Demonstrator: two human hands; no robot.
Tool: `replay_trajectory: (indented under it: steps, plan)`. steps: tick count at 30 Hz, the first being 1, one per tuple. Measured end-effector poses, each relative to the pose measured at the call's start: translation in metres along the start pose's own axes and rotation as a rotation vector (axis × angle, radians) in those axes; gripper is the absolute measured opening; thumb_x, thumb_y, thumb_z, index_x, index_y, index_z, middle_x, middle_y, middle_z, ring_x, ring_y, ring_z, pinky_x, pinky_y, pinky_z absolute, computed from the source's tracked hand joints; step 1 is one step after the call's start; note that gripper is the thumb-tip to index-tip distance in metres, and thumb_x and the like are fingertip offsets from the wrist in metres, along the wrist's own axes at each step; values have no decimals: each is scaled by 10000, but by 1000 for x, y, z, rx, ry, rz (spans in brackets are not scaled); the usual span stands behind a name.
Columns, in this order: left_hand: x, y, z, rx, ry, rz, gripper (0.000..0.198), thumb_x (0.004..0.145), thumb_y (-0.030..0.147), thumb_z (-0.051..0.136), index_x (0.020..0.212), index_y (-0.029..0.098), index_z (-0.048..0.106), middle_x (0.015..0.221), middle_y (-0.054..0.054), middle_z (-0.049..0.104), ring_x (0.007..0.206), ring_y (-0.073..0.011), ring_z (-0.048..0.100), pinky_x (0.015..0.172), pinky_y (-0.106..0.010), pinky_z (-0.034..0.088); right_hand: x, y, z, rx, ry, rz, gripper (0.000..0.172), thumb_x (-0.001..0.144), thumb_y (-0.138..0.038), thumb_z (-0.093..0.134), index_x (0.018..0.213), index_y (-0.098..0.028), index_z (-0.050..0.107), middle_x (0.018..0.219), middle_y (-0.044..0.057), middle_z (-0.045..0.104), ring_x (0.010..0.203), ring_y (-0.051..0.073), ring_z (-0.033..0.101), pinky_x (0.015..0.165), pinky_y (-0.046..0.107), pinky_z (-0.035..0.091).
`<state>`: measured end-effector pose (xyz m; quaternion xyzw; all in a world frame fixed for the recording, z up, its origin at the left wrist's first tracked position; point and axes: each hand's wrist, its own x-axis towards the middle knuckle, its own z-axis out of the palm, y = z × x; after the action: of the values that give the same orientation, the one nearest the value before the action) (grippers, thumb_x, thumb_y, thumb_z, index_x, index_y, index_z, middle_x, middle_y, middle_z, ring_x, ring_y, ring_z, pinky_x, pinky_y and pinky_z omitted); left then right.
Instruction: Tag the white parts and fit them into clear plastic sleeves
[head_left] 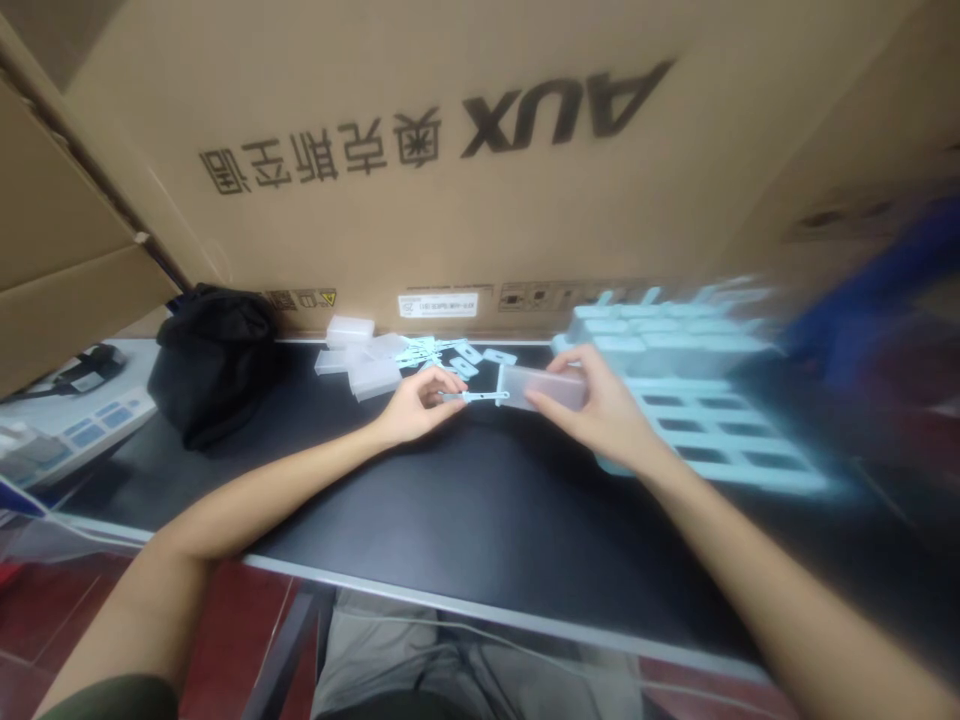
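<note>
My left hand (424,403) pinches a light-blue popsicle stick (486,397) between thumb and fingertips, its free end pointing right. My right hand (600,400) is closed round a translucent popsicle mould cup (541,387) that lies on its side in the air, open end toward the stick. The stick's tip is at the cup's mouth; whether it touches cannot be made out. Behind my left hand are several loose translucent cups (375,377) and a heap of light-blue sticks and flat pieces (421,350). By my right forearm stands a light-blue mould rack (712,428) with rectangular openings, its back row filled with capped moulds.
A large cardboard box (420,225) walls off the back of the black table (450,510). A black cloth bag (214,360) and a white tray-like item (90,420) stand at the left. The metal table edge (450,603) runs in front of my lap.
</note>
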<state>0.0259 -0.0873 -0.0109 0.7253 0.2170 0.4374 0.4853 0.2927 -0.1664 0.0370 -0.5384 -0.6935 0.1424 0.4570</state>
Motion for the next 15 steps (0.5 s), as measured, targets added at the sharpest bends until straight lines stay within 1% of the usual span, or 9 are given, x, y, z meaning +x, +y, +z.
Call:
replay_trajectory:
  steps: [3,7,11,15]
  plan:
    - [2,-1,-1,-51,31,-4,291,845,324,839,921,161,610,1076,-76,690,1001,-152,681,889,-301,555,0,1,-2,29,34,8,372,815,-514,712,967,-259,487,909,29,632,764,203,588,681,331,462]
    - [5,-1,-2,-78,65,-59,340,797,358,874,863,155,610,1026,-66,698,937,-143,679,850,-299,563,0,2,-5,57,50,-9,363,825,-500,713,982,-262,489,927,32,640,779,206,604,683,331,468]
    - [4,0,-2,-46,51,-65,309,800,337,871,889,150,641,1026,-69,703,952,-151,683,882,-317,563,-1,2,-4,67,-45,-39,336,853,-485,695,1012,-259,505,934,27,642,764,197,609,690,331,482]
    - [3,1,0,-23,38,-69,288,806,327,864,902,150,658,1027,-65,700,944,-145,682,883,-309,561,-3,4,4,30,-136,-95,306,879,-471,676,1038,-255,529,984,36,652,834,205,630,727,331,501]
